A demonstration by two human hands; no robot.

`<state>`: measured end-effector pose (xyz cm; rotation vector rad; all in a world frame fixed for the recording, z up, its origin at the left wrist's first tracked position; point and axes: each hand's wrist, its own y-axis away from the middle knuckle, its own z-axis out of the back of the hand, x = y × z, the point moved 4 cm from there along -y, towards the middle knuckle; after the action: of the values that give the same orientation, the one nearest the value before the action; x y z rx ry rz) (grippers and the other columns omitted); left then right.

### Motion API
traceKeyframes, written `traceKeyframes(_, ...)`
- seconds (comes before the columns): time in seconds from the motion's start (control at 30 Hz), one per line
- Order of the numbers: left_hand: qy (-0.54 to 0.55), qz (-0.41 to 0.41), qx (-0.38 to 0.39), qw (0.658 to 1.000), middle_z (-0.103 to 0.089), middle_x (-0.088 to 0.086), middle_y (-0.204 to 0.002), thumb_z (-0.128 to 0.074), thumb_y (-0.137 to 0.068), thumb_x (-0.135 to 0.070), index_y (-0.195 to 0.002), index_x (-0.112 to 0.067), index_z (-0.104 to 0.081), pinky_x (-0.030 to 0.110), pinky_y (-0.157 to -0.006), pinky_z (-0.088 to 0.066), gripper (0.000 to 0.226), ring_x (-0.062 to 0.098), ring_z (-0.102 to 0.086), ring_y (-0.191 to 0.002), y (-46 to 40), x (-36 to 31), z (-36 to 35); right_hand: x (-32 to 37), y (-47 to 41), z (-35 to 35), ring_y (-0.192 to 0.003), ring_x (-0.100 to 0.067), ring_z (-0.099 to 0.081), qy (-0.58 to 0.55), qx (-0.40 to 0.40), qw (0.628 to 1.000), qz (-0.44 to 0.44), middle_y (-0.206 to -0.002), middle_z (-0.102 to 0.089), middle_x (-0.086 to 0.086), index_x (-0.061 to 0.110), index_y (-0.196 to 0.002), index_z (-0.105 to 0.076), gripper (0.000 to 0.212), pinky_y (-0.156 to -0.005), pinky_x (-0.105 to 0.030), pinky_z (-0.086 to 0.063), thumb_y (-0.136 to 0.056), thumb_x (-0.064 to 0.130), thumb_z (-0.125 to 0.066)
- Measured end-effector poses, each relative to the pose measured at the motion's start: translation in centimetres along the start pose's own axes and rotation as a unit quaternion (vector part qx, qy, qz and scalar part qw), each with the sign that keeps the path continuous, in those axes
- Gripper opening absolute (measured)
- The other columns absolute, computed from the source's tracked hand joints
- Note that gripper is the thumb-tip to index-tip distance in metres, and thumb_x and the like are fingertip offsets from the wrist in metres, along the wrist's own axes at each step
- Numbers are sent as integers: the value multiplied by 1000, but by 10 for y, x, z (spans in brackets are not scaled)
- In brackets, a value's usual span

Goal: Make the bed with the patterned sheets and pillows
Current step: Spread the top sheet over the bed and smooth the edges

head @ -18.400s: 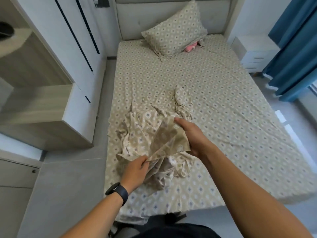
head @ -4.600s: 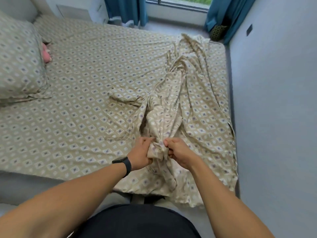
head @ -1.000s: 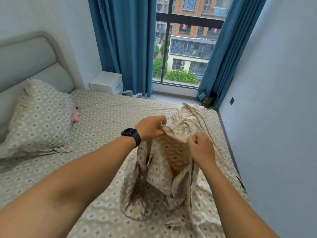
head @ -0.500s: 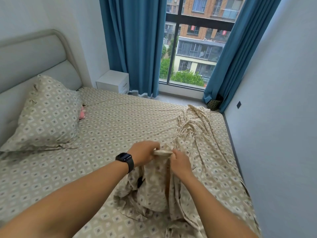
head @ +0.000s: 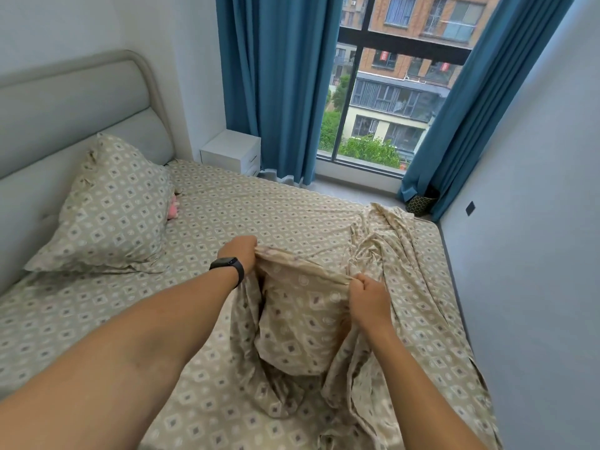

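While the fitted sheet (head: 259, 216) lies flat over the mattress, a person's left hand (head: 238, 251) and right hand (head: 368, 295) each clench one end of a loose patterned sheet (head: 298, 316), stretching its top edge taut between them just above the bed — the rest hangs down in folds and trails away toward 1 o'clock, along the wall side of the mattress. A black watch (head: 227, 266) sits on the left wrist. At 10 o'clock a pillow (head: 110, 209) in the same diamond print leans against the grey padded headboard (head: 74, 108), with something pink (head: 173, 207) (too hidden to identify) tucked just beside it. At 12 o'clock stand a white nightstand (head: 232, 151), blue curtains (head: 276, 86) and a window (head: 393, 79).
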<state>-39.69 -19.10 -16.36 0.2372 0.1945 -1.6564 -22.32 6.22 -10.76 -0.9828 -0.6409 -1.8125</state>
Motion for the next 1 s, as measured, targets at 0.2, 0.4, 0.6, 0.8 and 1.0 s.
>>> traceKeyframes(0.2,61,-39,-131,989,-61,8,-103,-40,-95,-8,-107,-16,-58,38,-70,-42,23,31,-58,-87,-57,-6,106,18,-5,-54,-64,-19,-39,71,85,993,-33,-68,-43,-3,14,-68,-38,26,-61,-36,-28,-94,10,-40)
traceKeyframes(0.4,230,32,-197,952,-55,-2,-96,-40,-93,-12,-101,-21,-54,34,-68,-37,18,25,-52,-81,-67,32,131,49,-8,-93,-63,-22,-37,63,80,995,-2,-69,-41,-7,13,-72,-38,19,-61,-37,-27,-91,12,-40)
traceKeyframes(0.6,605,368,59,704,-68,17,-113,-48,-102,-18,-121,-9,-63,44,-63,-63,26,33,-68,-91,20,124,-40,34,28,-126,-60,-14,-34,103,205,973,-28,-65,-38,3,19,-65,-33,31,-57,-33,-24,-93,10,-41)
traceKeyframes(0.8,713,453,107,525,-64,16,-105,-43,-106,-27,-129,-7,-60,52,-81,-54,35,35,-61,-95,113,135,-95,8,57,-145,-63,-13,-34,69,360,929,-54,-66,-38,6,24,-66,-37,28,-63,-34,-25,-90,11,-44)
traceKeyframes(1.0,745,450,50,489,-54,18,-137,-32,-109,-24,-143,-5,-47,48,-96,-44,42,37,-49,-132,117,151,-72,-11,73,-162,-57,-6,-40,20,404,909,-98,-59,-45,16,30,-57,-46,31,-58,-29,-29,-85,32,-61)
